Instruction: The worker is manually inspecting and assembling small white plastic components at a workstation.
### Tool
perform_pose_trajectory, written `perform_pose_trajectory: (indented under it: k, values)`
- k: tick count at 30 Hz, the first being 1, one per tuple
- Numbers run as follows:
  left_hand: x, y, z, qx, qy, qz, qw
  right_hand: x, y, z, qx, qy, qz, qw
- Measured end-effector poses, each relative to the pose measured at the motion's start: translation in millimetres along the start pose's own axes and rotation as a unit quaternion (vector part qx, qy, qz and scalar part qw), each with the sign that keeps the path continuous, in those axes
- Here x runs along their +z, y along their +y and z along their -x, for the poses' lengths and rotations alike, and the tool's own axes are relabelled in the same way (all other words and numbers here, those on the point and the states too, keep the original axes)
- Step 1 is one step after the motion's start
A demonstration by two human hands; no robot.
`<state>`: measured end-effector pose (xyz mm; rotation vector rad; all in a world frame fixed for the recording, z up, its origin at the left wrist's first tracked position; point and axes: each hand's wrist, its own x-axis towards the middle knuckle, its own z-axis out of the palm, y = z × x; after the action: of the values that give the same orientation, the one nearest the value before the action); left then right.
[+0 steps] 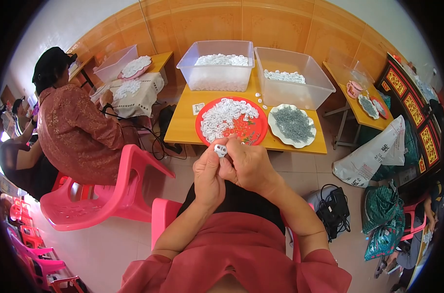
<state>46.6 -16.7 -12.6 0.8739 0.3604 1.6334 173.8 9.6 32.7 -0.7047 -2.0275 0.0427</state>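
Just past my lap, my left hand (208,177) pinches a small white plastic piece (220,150) with dark holes in its face. Close against it, my right hand (253,166) has its fingers pressed together; whatever they grip is hidden or too small to name. Both hands are in front of a round red tray (262,129), which bears a heap of similar white pieces (227,117) and a few small greenish bits. To its right, a white scalloped plate (275,134) holds a pile of small grey metal-looking parts (293,124).
Two clear plastic bins (214,84) (300,95) with white pieces stand at the back of the yellow table (183,129). A person (80,127) works at the left beside a pink chair (129,190). White sack (371,156), green bags (380,207) and a black bag (333,209) lie right.
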Motion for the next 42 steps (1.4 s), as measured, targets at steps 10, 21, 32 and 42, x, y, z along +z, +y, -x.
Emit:
perform_pose_trajectory:
  k: [10, 21, 32, 42]
  values:
    - [1.9, -15.7, -4.8, -0.032, 0.067, 0.038, 0.997, 23.9, 24.6, 17.3, -0.002, 0.011, 0.064, 0.998]
    - [-6.0, -11.2, -11.5, -0.003, 0.035, 0.011, 0.999, 19.4, 15.2, 10.7, 0.027, -0.015, 0.021, 0.999]
    - [-14.4, -9.5, -14.5, -0.021, 0.039, 0.034, 0.998, 11.2, 6.6, 2.0, 0.144, -0.017, -0.188, 0.971]
    - [-28.9, 12.6, -24.4, 0.040, -0.080, -0.146, 0.985, -20.4, -9.9, -3.5, 0.347, -0.076, -0.499, 0.790]
